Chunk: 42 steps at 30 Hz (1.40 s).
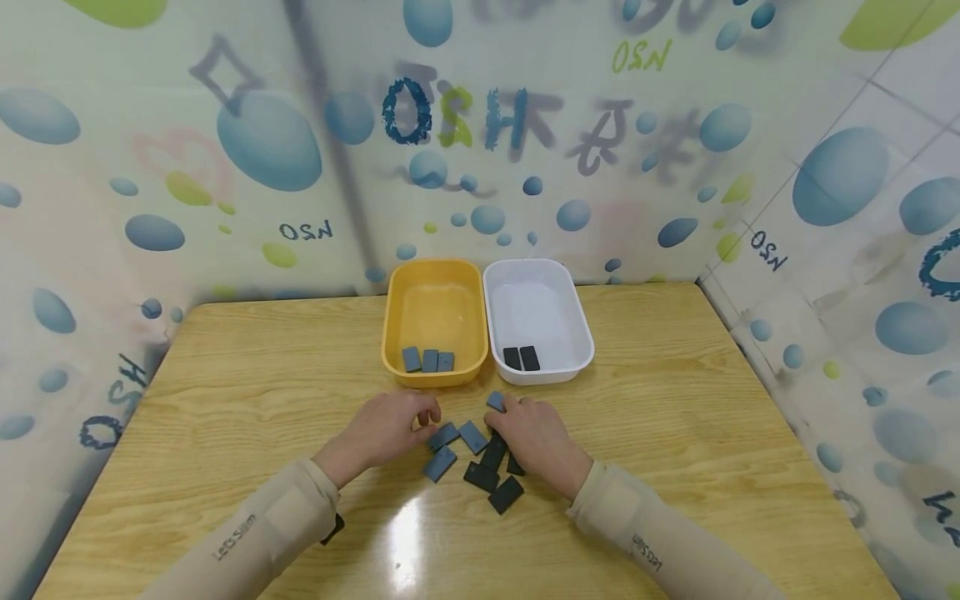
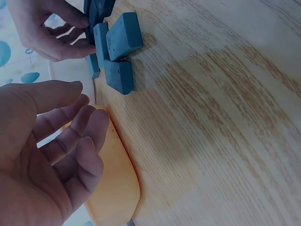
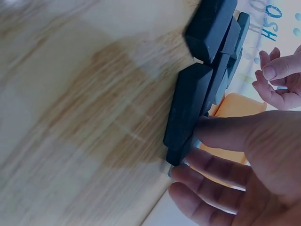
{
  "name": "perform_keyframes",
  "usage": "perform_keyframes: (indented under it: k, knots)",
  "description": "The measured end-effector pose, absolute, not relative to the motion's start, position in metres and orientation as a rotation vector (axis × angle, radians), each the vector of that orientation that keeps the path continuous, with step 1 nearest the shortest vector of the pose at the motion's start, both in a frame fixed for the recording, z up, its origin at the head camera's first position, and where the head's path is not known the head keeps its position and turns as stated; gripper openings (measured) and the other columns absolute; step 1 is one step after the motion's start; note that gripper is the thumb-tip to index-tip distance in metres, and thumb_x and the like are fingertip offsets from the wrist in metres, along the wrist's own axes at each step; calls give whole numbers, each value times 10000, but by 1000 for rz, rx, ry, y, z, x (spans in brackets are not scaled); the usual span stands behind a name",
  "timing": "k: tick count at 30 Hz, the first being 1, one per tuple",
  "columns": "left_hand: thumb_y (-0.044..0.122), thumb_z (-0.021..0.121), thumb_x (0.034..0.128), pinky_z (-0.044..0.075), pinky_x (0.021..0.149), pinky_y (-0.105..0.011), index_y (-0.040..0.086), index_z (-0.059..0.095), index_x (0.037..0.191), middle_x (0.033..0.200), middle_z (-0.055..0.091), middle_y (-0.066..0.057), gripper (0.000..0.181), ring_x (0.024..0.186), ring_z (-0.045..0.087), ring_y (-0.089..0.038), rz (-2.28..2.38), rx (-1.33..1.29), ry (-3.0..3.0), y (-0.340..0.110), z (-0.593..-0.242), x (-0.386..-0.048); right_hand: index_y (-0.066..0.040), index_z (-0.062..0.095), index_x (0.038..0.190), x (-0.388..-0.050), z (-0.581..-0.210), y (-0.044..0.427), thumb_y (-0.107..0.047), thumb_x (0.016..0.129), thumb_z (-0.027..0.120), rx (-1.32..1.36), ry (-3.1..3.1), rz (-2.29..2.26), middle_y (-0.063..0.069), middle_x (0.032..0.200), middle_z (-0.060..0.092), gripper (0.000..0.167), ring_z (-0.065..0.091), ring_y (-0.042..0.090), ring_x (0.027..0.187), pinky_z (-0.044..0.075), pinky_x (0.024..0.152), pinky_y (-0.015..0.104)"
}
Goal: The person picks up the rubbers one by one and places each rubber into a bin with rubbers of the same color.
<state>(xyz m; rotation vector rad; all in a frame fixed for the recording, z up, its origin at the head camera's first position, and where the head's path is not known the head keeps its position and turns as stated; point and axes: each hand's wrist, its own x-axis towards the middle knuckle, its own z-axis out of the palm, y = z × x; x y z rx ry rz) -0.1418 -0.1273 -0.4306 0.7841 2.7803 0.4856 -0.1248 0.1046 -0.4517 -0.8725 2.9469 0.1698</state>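
My right hand (image 1: pixel 540 437) reaches into a small pile of blocks on the table. Its thumb and fingers pinch the end of a black block (image 3: pixel 176 156), partly hidden by the hand. Other black blocks (image 1: pixel 506 495) lie close by, some overlapping. A blue-grey block (image 1: pixel 495 401) sits just beyond the right fingertips. To the left of the pile, my left hand (image 1: pixel 386 429) hovers with loosely bent fingers and nothing in them. Near its fingertips are several blue-grey blocks (image 1: pixel 440 464), one leaning on another in the left wrist view.
Behind the pile stand a yellow bin (image 1: pixel 435 312) holding blue-grey blocks (image 1: pixel 430 361) and, touching it on the right, a white bin (image 1: pixel 536 304) with two black blocks (image 1: pixel 529 358). Another dark block (image 1: pixel 333 529) shows beside the left sleeve. A patterned curtain (image 1: pixel 487 183) hangs behind the table.
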Motion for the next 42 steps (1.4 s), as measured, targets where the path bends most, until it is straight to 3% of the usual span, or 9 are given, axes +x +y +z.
perform_keyframes:
  k: [15,42]
  knots:
    - [259,710,886,466,651,-298,219,690,936,835,663,103,67,716,568,-49,497,784,2776,-128,-432,-142,-255,697,1089,-124,-458,107,-145,949,611,-884,3001,121,21,957,671,198,624,183,752,515,584,315]
    - [233,713,882,467,633,-283,199,697,940,806,658,102,69,705,568,-50,512,795,2769,-128,-435,-140,-258,670,1130,-124,-446,116,-207,856,710,-968,3059,-5,5,1003,647,282,599,161,820,501,613,295]
